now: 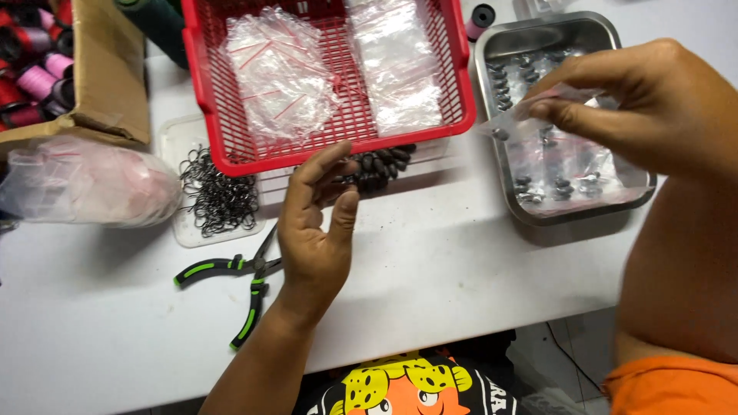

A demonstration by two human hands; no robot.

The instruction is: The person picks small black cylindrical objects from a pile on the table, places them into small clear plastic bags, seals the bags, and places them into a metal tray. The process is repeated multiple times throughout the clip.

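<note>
Bare forearms, ringless hands (pixel 311 230) — orange sleeve (pixel 673 388) on the right, black shirt (pixel 407 388) with yellow-orange cartoon print

My left hand (pixel 317 230) hovers open above the white table (pixel 461 277), fingers spread near a pile of dark oval sinkers (pixel 380 167) just below the red basket (pixel 330 150) of clear zip bags. My right hand (pixel 646 107) pinches a small clear bag (pixel 538 107) over the steel tray (pixel 565 211). Green-handled pliers (pixel 231 288) lie beside a clear tray of black hooks (pixel 219 196).
</note>
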